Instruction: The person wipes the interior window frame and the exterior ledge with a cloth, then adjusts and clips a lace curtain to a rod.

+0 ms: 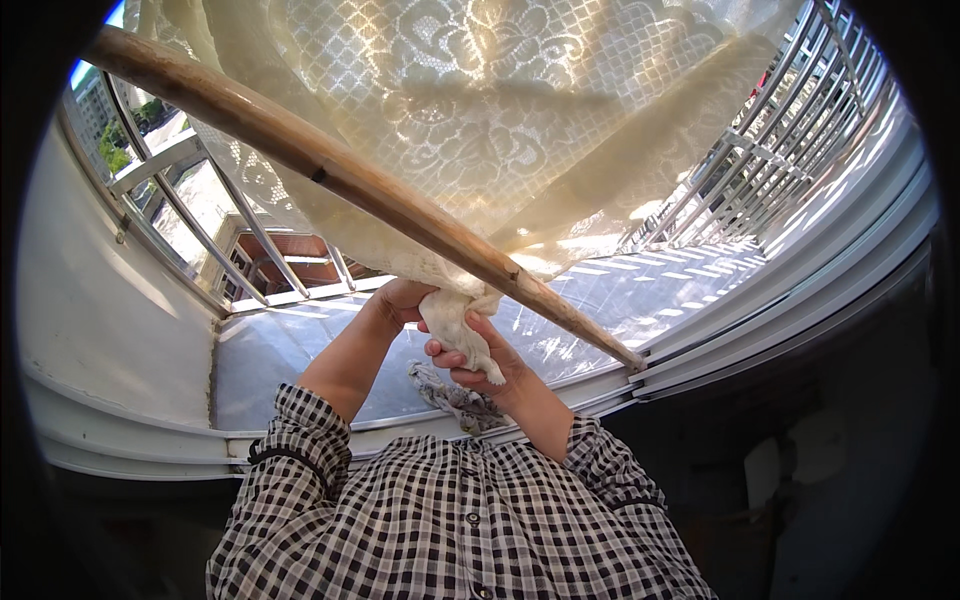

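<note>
A cream lace cloth [480, 142] with a floral pattern hangs spread out before me, and light shines through it. Its lower part is gathered into a bunch. My left hand [405, 301] grips this bunch from the left side, its fingers partly hidden by the cloth. Lower down, the fingers of my right hand [491, 360] close around the bunched end, whose tip sticks out below them. A wooden pole [360, 191] slants across in front of the lace, from upper left down to the window track at right, just above my hands.
A crumpled patterned rag [457, 397] lies on the sill by the window frame. Metal bars [750, 165] enclose the ledge [300, 375] at right, and more bars [247, 217] stand at left. The sliding window's track [787, 322] curves along the right. A white wall [127, 262] rises at left.
</note>
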